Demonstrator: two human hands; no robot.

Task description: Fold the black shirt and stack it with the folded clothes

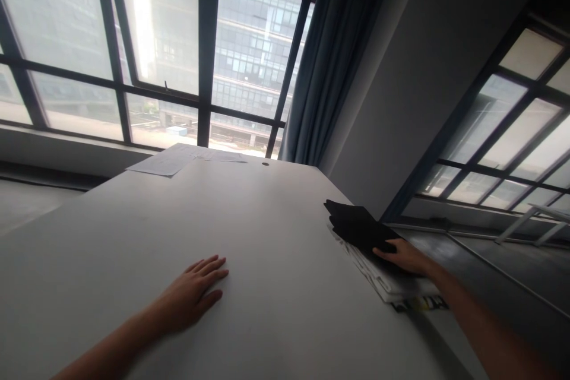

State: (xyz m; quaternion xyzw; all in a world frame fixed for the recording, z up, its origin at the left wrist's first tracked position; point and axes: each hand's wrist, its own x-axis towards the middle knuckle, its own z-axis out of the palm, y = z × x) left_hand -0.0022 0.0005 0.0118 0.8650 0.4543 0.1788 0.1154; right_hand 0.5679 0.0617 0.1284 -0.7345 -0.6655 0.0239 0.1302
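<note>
Left hand point(196, 292) flat, right hand point(403, 255) on black folder point(358, 227)

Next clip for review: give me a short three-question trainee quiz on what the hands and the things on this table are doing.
1. True or false: the left hand lies flat, palm down, on the bare white table.
2. What does the right hand rest on? A) the loose papers by the window B) the black folded item on the stack at the table's right edge C) the curtain
3. Fill in: the black folded item lies on top of a stack of ____.

Key
1. True.
2. B.
3. Printed sheets; what they are exactly cannot be read. The loose papers lie untouched at the far edge.
</note>
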